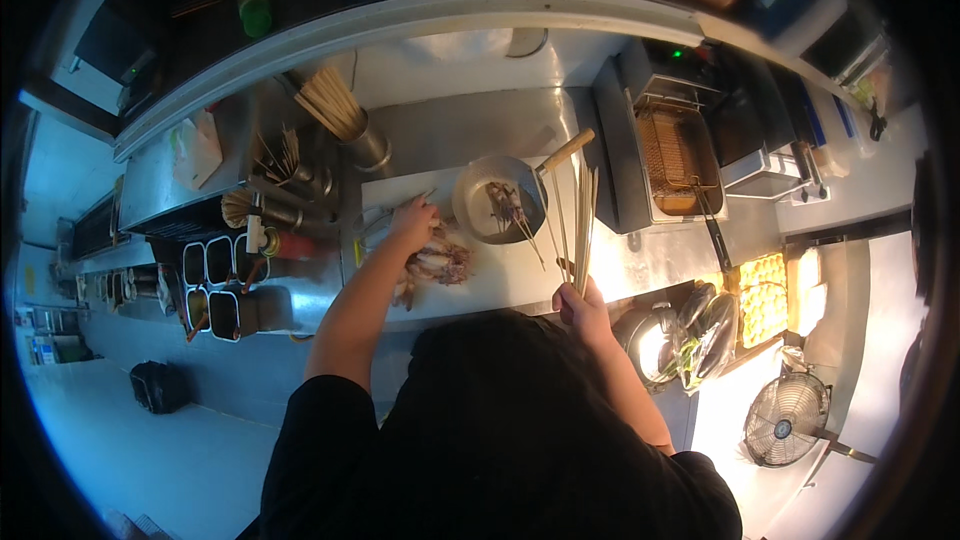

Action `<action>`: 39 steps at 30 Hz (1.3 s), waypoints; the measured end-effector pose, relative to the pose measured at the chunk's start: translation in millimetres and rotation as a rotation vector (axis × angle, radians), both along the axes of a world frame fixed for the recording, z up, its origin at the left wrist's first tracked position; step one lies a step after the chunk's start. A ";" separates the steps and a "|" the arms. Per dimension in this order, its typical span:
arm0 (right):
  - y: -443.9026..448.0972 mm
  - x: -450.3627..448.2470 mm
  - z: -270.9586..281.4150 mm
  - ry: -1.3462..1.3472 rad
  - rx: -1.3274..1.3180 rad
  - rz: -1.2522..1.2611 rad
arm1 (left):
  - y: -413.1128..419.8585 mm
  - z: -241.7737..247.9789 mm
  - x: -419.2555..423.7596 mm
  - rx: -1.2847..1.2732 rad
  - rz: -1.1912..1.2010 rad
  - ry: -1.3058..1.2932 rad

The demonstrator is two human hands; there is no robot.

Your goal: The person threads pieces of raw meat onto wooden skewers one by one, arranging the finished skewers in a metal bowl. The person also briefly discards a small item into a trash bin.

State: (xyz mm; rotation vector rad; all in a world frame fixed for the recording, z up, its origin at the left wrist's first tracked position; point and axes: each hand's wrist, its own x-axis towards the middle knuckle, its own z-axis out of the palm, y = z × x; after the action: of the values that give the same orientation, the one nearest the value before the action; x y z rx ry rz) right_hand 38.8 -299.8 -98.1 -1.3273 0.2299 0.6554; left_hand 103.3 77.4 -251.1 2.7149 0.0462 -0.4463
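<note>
My left hand [414,225] reaches down at the upper edge of a pile of raw squid [442,259] on a white cutting board [499,277]; its fingers are bent and partly hidden, and whether they grip a piece is unclear. A bundle of thin bamboo skewers [585,217] is held in my right hand [581,307], points up and fanned apart. Between the hands, a round metal pan with a wooden handle [566,151] rests on the board, holding skewered squid [506,206] whose sticks poke over its rim. A clear container [373,225] sits partly behind my left hand.
Metal canisters of skewers [367,142] stand behind on the left, near a gas torch [289,245] and several rectangular sauce containers [234,313]. At right are a deep fryer with a wire basket [671,150], bagged eggplants [709,337], an egg tray [763,300] and a fan [786,420].
</note>
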 end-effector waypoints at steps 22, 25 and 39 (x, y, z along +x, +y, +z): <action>44.5 -3.5 58.3 -0.524 -0.391 0.260 | -50.8 169.5 16.7 -2.480 0.888 -0.426; 43.3 -7.9 58.1 -0.543 -0.401 0.251 | -52.6 183.8 15.5 -2.507 0.907 -0.436; 44.8 -14.4 70.7 -0.539 -0.463 0.248 | -56.6 204.0 10.9 -2.275 0.904 -0.548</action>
State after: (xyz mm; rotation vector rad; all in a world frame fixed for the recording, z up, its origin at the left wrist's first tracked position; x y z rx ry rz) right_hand 24.4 -255.1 -27.4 -1.9469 -0.2409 0.4368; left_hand 114.2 20.7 -47.2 0.3287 0.3240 0.4138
